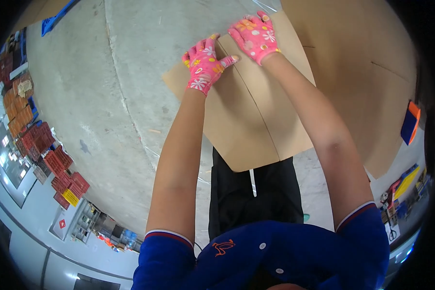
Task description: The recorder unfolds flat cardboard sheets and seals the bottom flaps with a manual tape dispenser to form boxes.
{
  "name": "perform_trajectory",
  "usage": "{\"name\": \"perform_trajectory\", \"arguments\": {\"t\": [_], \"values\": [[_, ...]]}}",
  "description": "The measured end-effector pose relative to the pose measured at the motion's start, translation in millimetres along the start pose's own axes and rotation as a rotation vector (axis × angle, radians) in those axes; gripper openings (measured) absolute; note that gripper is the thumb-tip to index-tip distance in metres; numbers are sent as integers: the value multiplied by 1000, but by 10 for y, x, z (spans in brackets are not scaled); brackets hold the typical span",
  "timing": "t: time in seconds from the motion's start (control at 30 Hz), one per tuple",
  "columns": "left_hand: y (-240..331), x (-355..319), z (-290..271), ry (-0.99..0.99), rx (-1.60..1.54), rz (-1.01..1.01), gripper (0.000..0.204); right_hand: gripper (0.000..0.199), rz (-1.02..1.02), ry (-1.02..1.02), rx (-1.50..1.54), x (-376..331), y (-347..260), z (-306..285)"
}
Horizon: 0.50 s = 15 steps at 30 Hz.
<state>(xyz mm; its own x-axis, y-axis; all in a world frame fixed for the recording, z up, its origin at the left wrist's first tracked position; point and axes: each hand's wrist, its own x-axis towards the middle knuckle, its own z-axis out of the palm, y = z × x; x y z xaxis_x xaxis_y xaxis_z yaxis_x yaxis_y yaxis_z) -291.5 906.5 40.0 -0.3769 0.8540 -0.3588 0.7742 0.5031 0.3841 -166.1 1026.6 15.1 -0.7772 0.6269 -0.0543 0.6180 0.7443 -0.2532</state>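
Observation:
A brown cardboard box or folded cardboard piece (246,121) lies in front of me, with a dark seam running lengthwise between its two panels. My left hand (204,65), in a pink flowered glove, rests near its far left edge, thumb stretched toward the seam and fingers apart. In a matching glove, my right hand (254,37) lies on the far end of the right panel, its fingers spread and slightly blurred. Neither hand shows anything held between the fingers. What is beneath the panels is hidden.
Large cardboard sheets (357,82) stretch along the right over the grey concrete floor (125,58). Red plastic crates (58,162) and orange-brown stacks (19,113) line the left side. A blue and orange object (410,123) is at the far right.

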Motion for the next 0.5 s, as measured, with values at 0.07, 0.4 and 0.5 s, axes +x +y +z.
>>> {"name": "perform_trajectory", "arguments": {"t": [0.07,0.4,0.5], "values": [[-47,2,-17,-3,-11,9,85,35,-17,35,14,-21,13,56],[-38,113,30,39,-334,255,70,40,-38,-59,8,-116,-53,-142],[-194,62,-65,-60,-176,119,71,64,243,326,324,-596,-149,-226]]}}
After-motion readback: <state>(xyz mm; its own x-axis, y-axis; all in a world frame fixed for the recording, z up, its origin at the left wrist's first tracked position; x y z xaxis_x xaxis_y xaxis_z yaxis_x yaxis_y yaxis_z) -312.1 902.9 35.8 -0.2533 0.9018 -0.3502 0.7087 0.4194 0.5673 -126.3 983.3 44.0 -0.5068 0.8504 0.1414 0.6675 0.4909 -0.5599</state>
